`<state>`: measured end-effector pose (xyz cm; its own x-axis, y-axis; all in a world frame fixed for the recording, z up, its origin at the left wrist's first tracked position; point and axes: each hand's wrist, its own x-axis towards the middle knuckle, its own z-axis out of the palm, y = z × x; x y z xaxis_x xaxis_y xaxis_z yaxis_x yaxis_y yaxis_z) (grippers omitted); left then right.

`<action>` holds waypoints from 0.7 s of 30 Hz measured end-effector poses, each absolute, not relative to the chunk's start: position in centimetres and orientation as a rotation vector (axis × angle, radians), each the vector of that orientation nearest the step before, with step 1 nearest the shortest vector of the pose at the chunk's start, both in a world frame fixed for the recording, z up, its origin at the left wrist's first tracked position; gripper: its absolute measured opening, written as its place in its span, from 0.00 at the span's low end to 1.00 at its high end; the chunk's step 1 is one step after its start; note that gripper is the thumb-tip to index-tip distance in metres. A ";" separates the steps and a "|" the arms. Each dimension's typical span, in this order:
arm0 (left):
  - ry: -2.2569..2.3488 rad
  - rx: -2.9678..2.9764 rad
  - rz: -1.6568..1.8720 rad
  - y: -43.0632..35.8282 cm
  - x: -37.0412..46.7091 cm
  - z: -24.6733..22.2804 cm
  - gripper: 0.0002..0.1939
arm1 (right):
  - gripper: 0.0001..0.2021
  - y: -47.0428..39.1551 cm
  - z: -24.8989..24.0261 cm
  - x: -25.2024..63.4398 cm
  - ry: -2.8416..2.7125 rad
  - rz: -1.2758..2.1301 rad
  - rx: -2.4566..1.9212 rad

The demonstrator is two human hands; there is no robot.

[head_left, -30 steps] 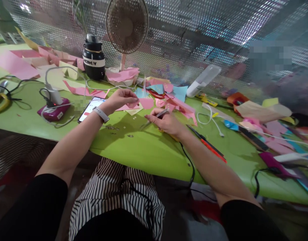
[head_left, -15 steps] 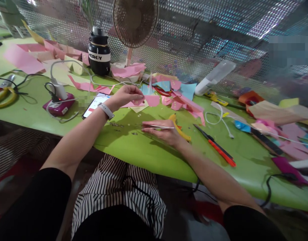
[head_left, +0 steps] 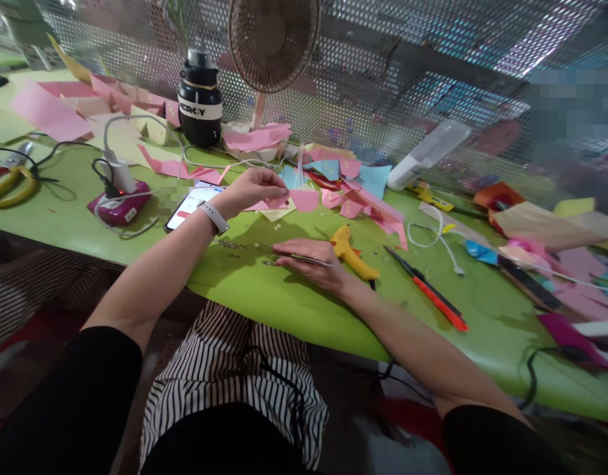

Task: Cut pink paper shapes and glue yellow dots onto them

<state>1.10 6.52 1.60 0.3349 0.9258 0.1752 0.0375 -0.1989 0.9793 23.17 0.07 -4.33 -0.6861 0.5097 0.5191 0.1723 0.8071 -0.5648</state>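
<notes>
My left hand (head_left: pixel 258 187), with a pale watch (head_left: pixel 213 216) on its wrist, pinches a small piece of pink paper (head_left: pixel 304 200) above the table. Lower and to the right, my right hand (head_left: pixel 308 256) is closed around slim metal tweezers (head_left: pixel 314 261), their tips pointing left near the tabletop. Tiny shiny bits (head_left: pixel 232 245) lie in a loose cluster left of those tips. A few small pale squares (head_left: pixel 277 227) rest between my two hands. Just behind my right wrist lies a yellow glue gun (head_left: pixel 354 254).
A phone (head_left: pixel 192 206) and a purple power strip (head_left: pixel 119 208) lie left. Behind stand a black bottle (head_left: pixel 200 109) and a fan (head_left: pixel 274 39). Right are red-handled scissors (head_left: pixel 435 297), a white cable (head_left: pixel 440 231) and paper scraps (head_left: pixel 578 264). More pink scraps (head_left: pixel 368 203) lie behind my hands.
My right hand has shifted slightly left and lowered the tweezers towards the table, uncovering more of the glue gun. My left hand stays on the pink paper. The view has shifted slightly.
</notes>
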 end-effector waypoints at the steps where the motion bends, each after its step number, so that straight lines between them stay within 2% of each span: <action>1: 0.907 1.545 1.052 6.5 1.1 1.6 0.02 | 0.12 0.1 -4.4 23.1 -2.297 0.631 -0.505; 12: 0.907 1.538 1.046 6.5 1.2 1.6 0.02 | 0.11 0.0 -4.5 22.4 -2.244 0.625 -0.425; 21: 0.893 1.540 1.047 6.8 1.3 1.3 0.02 | 0.13 0.0 -4.3 22.2 -2.219 0.771 -0.634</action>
<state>1.31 6.79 1.29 0.3455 0.9217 0.1765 0.0289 -0.1985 0.9797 22.16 0.04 -4.27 -0.6401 0.6243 0.4478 0.2124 0.7039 -0.6778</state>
